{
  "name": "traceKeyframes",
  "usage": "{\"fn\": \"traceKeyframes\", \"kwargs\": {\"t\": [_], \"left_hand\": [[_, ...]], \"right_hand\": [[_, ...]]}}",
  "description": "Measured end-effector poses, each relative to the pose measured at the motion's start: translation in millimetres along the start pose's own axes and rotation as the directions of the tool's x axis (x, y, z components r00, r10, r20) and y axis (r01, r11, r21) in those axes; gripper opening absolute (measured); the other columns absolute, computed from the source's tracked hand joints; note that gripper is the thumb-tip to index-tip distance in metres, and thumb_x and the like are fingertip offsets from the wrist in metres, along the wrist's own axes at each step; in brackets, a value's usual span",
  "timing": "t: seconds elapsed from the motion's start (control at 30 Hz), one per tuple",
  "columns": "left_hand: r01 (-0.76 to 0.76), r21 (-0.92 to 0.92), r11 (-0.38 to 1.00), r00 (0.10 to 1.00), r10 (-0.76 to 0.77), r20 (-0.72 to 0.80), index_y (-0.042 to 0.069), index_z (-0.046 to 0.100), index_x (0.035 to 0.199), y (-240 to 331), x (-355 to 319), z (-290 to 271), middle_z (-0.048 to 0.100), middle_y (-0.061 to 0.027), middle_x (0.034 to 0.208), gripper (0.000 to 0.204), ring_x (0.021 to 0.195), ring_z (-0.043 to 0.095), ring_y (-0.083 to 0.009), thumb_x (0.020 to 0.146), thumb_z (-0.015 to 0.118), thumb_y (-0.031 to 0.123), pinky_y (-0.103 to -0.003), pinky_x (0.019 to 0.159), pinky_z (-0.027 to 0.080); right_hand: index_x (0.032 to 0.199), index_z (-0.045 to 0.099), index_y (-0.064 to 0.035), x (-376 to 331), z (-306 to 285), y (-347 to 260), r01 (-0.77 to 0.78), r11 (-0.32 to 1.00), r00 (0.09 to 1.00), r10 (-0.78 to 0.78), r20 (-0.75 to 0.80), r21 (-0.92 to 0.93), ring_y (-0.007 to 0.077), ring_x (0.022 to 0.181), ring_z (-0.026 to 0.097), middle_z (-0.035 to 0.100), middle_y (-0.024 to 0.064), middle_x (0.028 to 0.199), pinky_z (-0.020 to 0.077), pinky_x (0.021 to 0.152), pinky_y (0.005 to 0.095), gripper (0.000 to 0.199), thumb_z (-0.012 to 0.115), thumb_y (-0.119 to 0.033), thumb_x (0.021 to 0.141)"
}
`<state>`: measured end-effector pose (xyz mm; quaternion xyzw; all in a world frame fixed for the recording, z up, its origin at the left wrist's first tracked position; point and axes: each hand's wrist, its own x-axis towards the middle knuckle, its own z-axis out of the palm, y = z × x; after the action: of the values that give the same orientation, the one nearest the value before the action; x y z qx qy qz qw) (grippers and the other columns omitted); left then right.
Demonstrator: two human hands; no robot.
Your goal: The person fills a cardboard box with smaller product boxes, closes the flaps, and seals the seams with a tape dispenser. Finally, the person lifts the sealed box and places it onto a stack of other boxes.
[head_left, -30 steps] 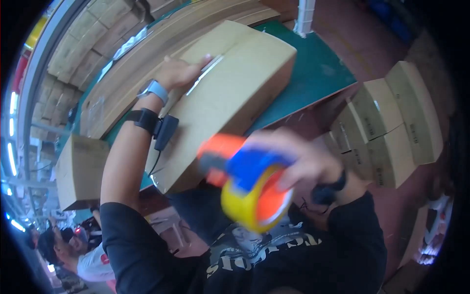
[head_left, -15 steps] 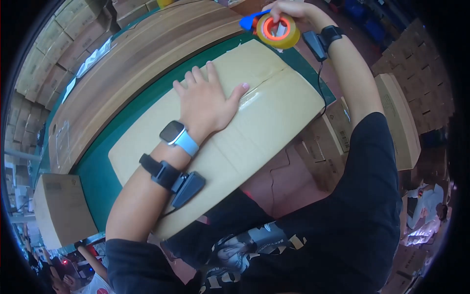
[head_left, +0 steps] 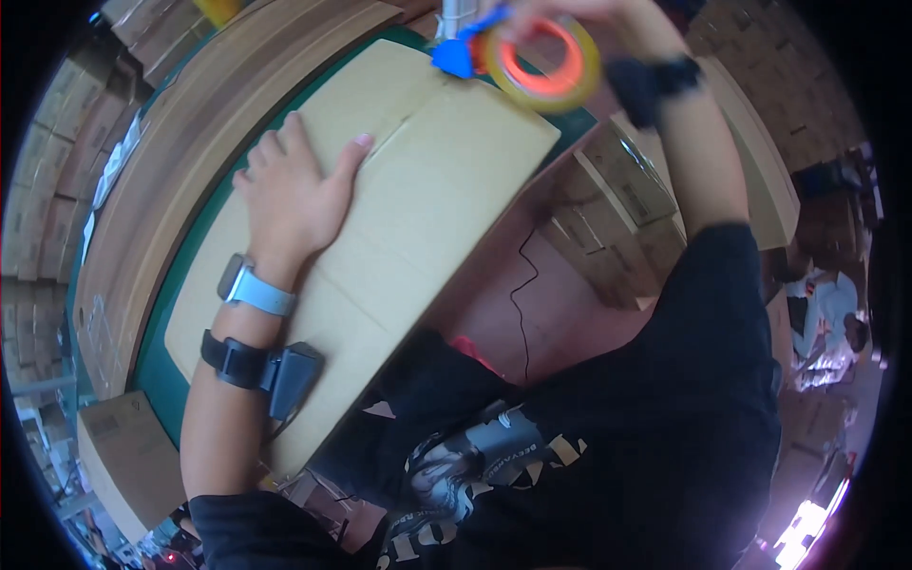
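A closed cardboard box (head_left: 399, 237) lies before me, with a seam running along its top. My left hand (head_left: 299, 195) rests flat on the top, fingers spread, its thumb near the seam. At the box's far right end, my right hand (head_left: 570, 11) grips a tape dispenser (head_left: 541, 66) with a blue head, an orange core and a roll of yellowish clear tape. The blue head is at the far edge by the seam's end; whether it touches the cardboard I cannot tell. Motion blurs the right hand, and the upper picture edge cuts it off.
Under the box is a green tabletop (head_left: 157, 356), bordered by a curved wooden board (head_left: 123, 275). A smaller carton (head_left: 128, 456) stands at the near left. More cartons (head_left: 617, 218) are on the floor at right, by a dark cable (head_left: 518, 304). Another person (head_left: 826, 313) is at far right.
The tape dispenser has moved left to the box's far end and looks nearer. My left hand and the box appear further left in the view, which has shifted.
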<state>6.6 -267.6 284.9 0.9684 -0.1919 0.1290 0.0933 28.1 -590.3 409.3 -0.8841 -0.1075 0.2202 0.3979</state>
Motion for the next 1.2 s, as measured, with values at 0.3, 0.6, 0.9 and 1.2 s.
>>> {"fn": "traceKeyframes", "kwargs": {"t": [0.3, 0.6, 0.9, 1.2], "left_hand": [[-0.242, 0.020, 0.970, 0.965, 0.242, -0.098, -0.006, 0.048, 0.136, 4.2, -0.1, -11.9, 0.049, -0.0299, 0.137, 0.078, 0.130, 0.045, -0.0433, 0.089, 0.059, 0.055, -0.054, 0.109, 0.033], [-0.623, -0.232, 0.747, 0.774, 0.632, -0.044, -0.006, 0.050, 0.133, 87.7, -4.1, -29.9, 0.050, -0.0260, 0.138, 0.062, 0.128, 0.049, -0.0393, 0.087, 0.072, 0.030, -0.045, 0.108, 0.040], [0.295, -0.921, -0.255, 0.754, 0.655, 0.060, 0.002, 0.054, 0.130, 106.7, -36.1, -33.3, 0.059, -0.0143, 0.130, 0.038, 0.123, 0.057, -0.0254, 0.096, 0.066, 0.015, -0.042, 0.106, 0.047], [0.317, -0.898, -0.304, 0.773, 0.631, 0.059, 0.005, 0.060, 0.107, 90.8, -30.1, -27.9, 0.067, -0.0123, 0.112, 0.011, 0.108, 0.065, -0.0259, 0.100, 0.058, 0.013, -0.042, 0.100, 0.051]], "right_hand": [[0.129, 0.058, -0.0006, -191.0, 83.6, 108.6, 0.216, 0.942, 0.922, -0.110, -0.372, 0.256, 0.0197, 0.107, 0.061, 0.063, 0.0079, 0.119, 0.0454, 0.097, 0.0331, 0.065, 0.068, -0.023, 0.069], [0.121, 0.062, -0.0008, -147.4, 25.9, 72.9, 0.383, 0.822, 0.903, -0.237, -0.357, 0.422, 0.0153, 0.099, 0.064, 0.067, 0.0092, 0.107, 0.0507, 0.088, 0.0285, 0.044, 0.068, -0.017, 0.081], [0.131, 0.052, 0.0071, -149.3, 75.8, -3.7, 0.537, 0.599, 0.832, -0.490, -0.259, 0.594, 0.0250, 0.107, 0.065, 0.064, 0.0184, 0.120, 0.0501, 0.098, 0.0324, 0.054, 0.064, -0.010, 0.082], [0.132, 0.051, 0.0076, -130.8, 77.8, -2.8, 0.553, 0.607, 0.832, -0.438, -0.340, 0.571, 0.0240, 0.106, 0.067, 0.064, 0.0191, 0.121, 0.0532, 0.096, 0.0332, 0.054, 0.063, -0.008, 0.082]]}}
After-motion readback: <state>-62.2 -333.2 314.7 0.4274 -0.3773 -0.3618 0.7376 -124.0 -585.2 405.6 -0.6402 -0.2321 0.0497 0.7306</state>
